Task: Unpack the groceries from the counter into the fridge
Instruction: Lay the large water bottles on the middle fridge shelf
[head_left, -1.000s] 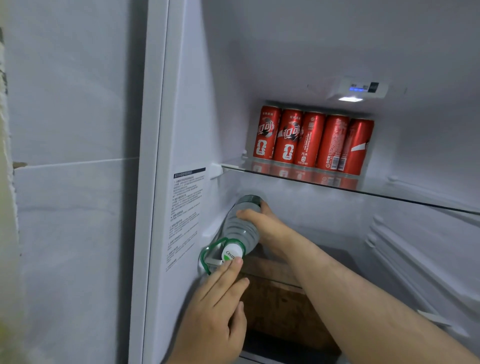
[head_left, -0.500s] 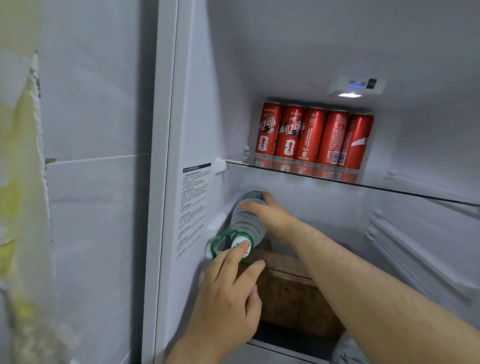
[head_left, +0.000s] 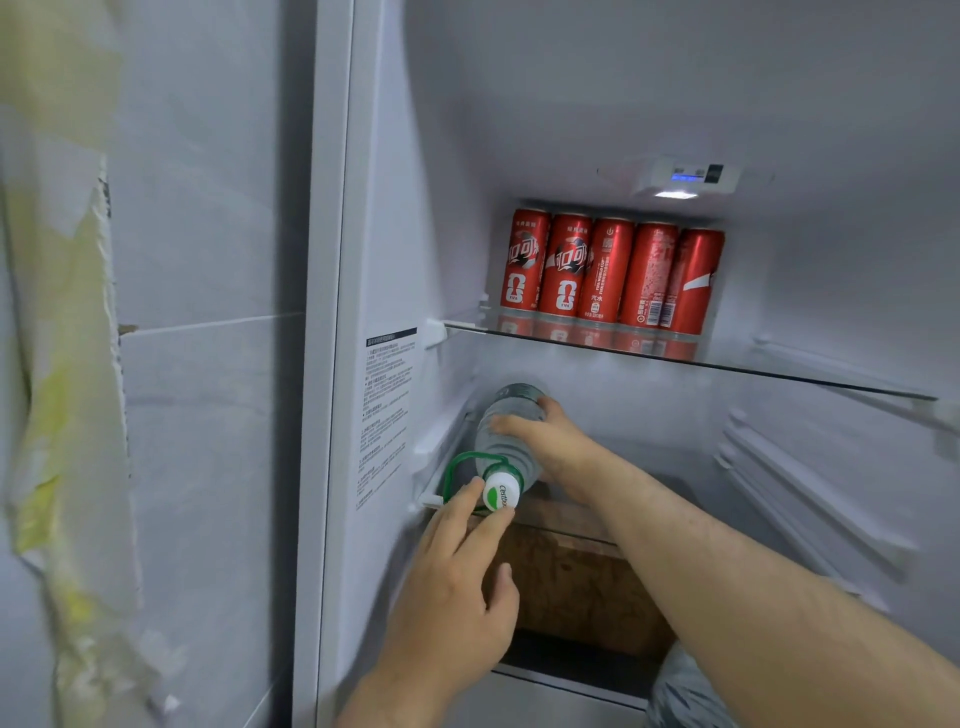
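Note:
A large clear water bottle (head_left: 501, 447) with a white cap and a green carry handle lies on its side against the fridge's left wall, cap toward me, on a shelf under the glass shelf (head_left: 779, 366). My right hand (head_left: 550, 441) lies over the bottle's body, fingers curved across its top. The straight fingertips of my left hand (head_left: 457, 587) touch the white cap from below. Several red cola cans (head_left: 608, 275) stand in a row at the back of the glass shelf.
A brown wooden-looking box (head_left: 582, 587) sits below the bottle. White shelf rails (head_left: 810, 499) run along the fridge's right wall. A label sticker (head_left: 384, 415) is on the left inner wall. A tiled wall (head_left: 208, 364) stands to the left of the fridge.
The view has shifted slightly. The bottle has slid a little deeper along the left wall, with both hands staying on it.

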